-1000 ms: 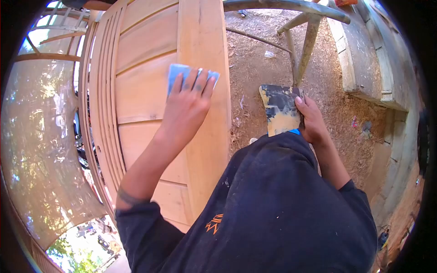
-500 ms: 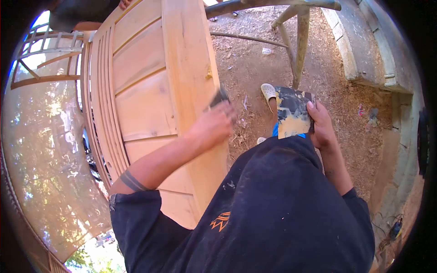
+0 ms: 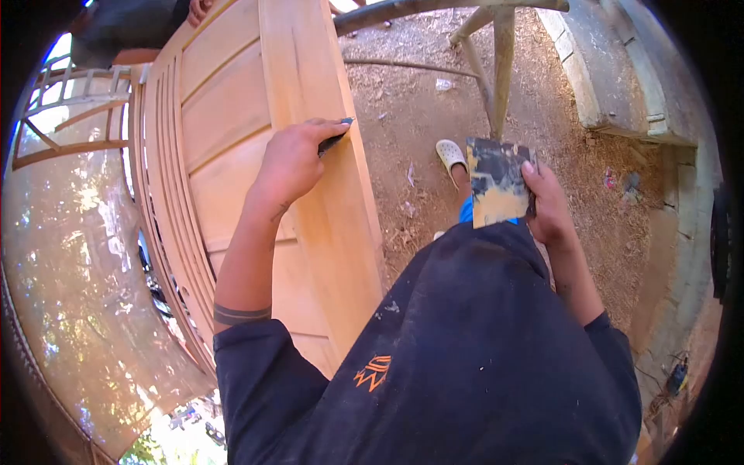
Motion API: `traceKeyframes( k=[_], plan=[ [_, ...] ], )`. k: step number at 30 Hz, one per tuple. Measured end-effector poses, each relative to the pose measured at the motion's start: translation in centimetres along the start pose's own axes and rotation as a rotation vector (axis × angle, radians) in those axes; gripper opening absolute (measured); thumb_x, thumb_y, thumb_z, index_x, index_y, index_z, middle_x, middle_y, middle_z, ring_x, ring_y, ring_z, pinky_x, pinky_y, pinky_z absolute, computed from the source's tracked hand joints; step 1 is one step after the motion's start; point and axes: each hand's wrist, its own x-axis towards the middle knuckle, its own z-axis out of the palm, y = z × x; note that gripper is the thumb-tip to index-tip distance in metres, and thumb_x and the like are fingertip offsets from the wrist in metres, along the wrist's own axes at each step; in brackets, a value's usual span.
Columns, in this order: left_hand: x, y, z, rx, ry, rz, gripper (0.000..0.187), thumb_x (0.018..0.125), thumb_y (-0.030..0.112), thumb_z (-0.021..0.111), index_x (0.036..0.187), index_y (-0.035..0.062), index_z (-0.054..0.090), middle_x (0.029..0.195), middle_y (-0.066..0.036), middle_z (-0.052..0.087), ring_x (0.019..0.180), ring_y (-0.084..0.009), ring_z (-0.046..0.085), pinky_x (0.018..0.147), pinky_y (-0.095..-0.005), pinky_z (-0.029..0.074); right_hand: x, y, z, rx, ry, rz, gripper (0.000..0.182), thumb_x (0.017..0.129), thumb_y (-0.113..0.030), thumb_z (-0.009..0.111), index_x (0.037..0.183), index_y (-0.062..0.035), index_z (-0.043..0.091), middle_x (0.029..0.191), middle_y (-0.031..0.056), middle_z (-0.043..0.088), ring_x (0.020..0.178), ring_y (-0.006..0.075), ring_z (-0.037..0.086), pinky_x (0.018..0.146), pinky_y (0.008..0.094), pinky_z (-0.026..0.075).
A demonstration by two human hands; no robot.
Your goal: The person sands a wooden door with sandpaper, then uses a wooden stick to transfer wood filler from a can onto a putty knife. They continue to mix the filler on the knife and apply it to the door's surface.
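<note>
My left hand (image 3: 291, 161) is closed on a small dark putty knife (image 3: 333, 142), its index finger stretched along it. The knife's tip meets the outer edge of a pale wooden panel door (image 3: 329, 225). Most of the knife is hidden under my fingers. In my right hand (image 3: 550, 201) is a flat, dark square board (image 3: 494, 159), held by its right side with the thumb on top. Tan putty (image 3: 500, 208) covers its lower part, with smears higher up.
Another person's hand (image 3: 200, 11) rests at the door's far end. A rough wooden trestle (image 3: 504, 70) stands beyond the door. Concrete blocks (image 3: 597, 77) line the right side. A foot in a light clog (image 3: 449, 155) is on the littered dirt ground.
My left hand has moved up and left from beside the door's edge onto its face, bringing the putty knife to the edge. My right hand and the board have barely moved.
</note>
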Motion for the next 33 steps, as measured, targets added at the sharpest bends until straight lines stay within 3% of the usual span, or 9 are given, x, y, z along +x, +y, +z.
traceKeyframes(
  k=[6, 15, 18, 24, 27, 31, 33],
  plan=[
    [-6.8, 3.3, 3.2, -0.011, 0.038, 0.007, 0.056, 0.061, -0.015, 0.05, 0.11, 0.0094, 0.063, 0.115, -0.011, 0.06, 0.105, -0.0294, 0.057, 0.092, -0.0362, 0.046, -0.4, -0.5, 1.1, -0.014, -0.034, -0.006, 0.029, 0.096, -0.023, 0.046, 0.112, 0.0001, 0.051, 0.097, 0.007, 0.062, 0.084, 0.0143, 0.061, 0.075, 0.0291, 0.051],
    [-15.5, 7.7, 7.5, 0.058, 0.015, -0.087, 0.058, 0.061, -0.012, 0.055, 0.113, 0.0114, 0.061, 0.121, -0.007, 0.058, 0.113, -0.0257, 0.053, 0.092, -0.0361, 0.046, -4.7, 2.6, -0.2, -0.051, -0.052, 0.055, 0.029, 0.095, -0.022, 0.046, 0.113, 0.0001, 0.051, 0.098, 0.0074, 0.062, 0.084, 0.0144, 0.062, 0.077, 0.0296, 0.051],
    [-18.7, 9.0, 9.1, 0.084, 0.023, -0.072, 0.045, 0.07, -0.004, 0.056, 0.112, 0.0106, 0.062, 0.121, -0.005, 0.058, 0.112, -0.0251, 0.054, 0.089, -0.0356, 0.047, -6.5, 3.5, -1.8, -0.031, -0.002, 0.058, 0.029, 0.095, -0.021, 0.046, 0.114, 0.0001, 0.051, 0.099, 0.0083, 0.062, 0.085, 0.015, 0.062, 0.077, 0.0299, 0.051],
    [-24.7, 12.9, 9.4, -0.05, -0.147, -0.125, 0.048, 0.069, -0.008, 0.051, 0.112, 0.0107, 0.062, 0.118, -0.007, 0.06, 0.11, -0.027, 0.055, 0.09, -0.0364, 0.046, -9.5, 3.8, -5.1, 0.05, 0.07, 0.007, 0.029, 0.096, -0.019, 0.042, 0.117, 0.0008, 0.049, 0.104, 0.0097, 0.062, 0.091, 0.0172, 0.062, 0.082, 0.0311, 0.05],
    [-23.1, 11.0, 5.9, -0.308, -0.438, -0.172, 0.049, 0.07, -0.009, 0.05, 0.114, 0.01, 0.061, 0.116, -0.009, 0.061, 0.11, -0.0259, 0.055, 0.09, -0.0354, 0.046, -9.4, 3.4, -5.6, 0.086, 0.078, -0.04, 0.029, 0.097, -0.02, 0.042, 0.116, 0.0009, 0.049, 0.105, 0.01, 0.061, 0.092, 0.0177, 0.062, 0.083, 0.0314, 0.05],
    [-13.2, 5.8, 1.9, -0.205, -0.025, -0.143, 0.051, 0.069, -0.011, 0.047, 0.115, 0.0087, 0.06, 0.11, -0.013, 0.063, 0.102, -0.0317, 0.059, 0.089, -0.0373, 0.046, -7.5, 3.0, -6.1, 0.052, 0.056, -0.019, 0.029, 0.097, -0.021, 0.041, 0.116, -0.0002, 0.049, 0.104, 0.0084, 0.062, 0.091, 0.016, 0.062, 0.081, 0.0301, 0.051],
    [-6.4, 2.3, 0.5, -0.026, 0.03, -0.06, 0.05, 0.069, -0.011, 0.046, 0.111, 0.0078, 0.063, 0.105, -0.015, 0.064, 0.099, -0.0308, 0.061, 0.087, -0.0348, 0.047, -6.3, 1.9, -5.2, 0.026, 0.021, 0.0, 0.029, 0.097, -0.02, 0.041, 0.116, 0.0007, 0.049, 0.104, 0.0093, 0.061, 0.091, 0.0172, 0.062, 0.083, 0.031, 0.05]
  ],
)
